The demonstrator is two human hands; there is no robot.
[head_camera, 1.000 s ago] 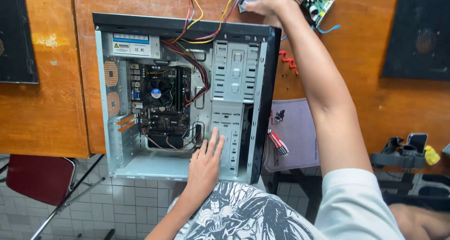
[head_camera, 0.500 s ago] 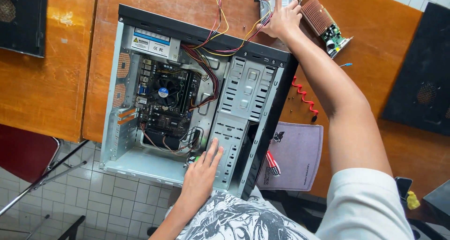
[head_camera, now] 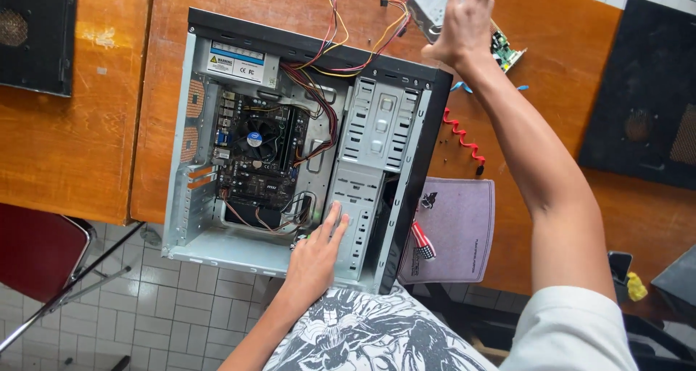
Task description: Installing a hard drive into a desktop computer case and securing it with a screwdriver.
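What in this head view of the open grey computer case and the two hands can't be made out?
- Silver box-shaped drive in the right hand: cut off by the top edge and partly covered by the fingers.
- Small green circuit board: mostly behind the right wrist.
- Open grey computer case floor under the left hand: hidden by the palm.
- Yellow object at the right: too small to identify.
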